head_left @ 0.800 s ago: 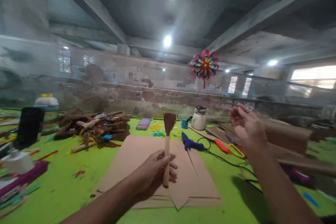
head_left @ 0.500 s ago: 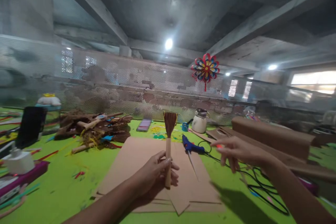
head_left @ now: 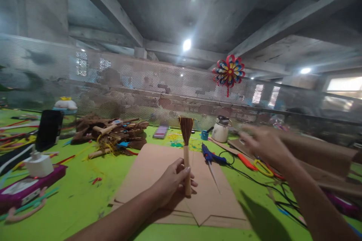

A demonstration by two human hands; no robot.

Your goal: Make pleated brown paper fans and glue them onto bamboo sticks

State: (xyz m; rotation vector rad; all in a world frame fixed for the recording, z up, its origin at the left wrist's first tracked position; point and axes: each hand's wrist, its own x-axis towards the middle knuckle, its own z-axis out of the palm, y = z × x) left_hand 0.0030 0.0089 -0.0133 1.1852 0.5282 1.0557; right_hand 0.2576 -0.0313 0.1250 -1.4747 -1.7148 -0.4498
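My left hand (head_left: 181, 177) is closed round the tan handle of a small handmade broom (head_left: 186, 131). The broom stands upright, its brown bristles fanning out at the top with yellow thread at the corners. Beneath it lie sheets of brown paper (head_left: 158, 162) on the green table. My right hand (head_left: 267, 147), blurred by motion, hovers at the right with its fingers stretched out and nothing visible in them. Below that hand show a yellow-handled pair of scissors (head_left: 263, 168) and an orange-red tool (head_left: 247, 162). A blue glue gun (head_left: 212, 156) rests on the paper's right edge.
A heap of brown scraps (head_left: 113, 133) lies back left. At the left are a phone (head_left: 49, 130) and a purple power strip (head_left: 31, 188) with a white plug. A white kettle (head_left: 221, 130) stands at the back; black cable and a brown paper roll (head_left: 316, 154) lie right.
My view has turned slightly left. My right hand has risen a little, baring the scissors and orange-red tool below. My left hand still holds the broom upright.
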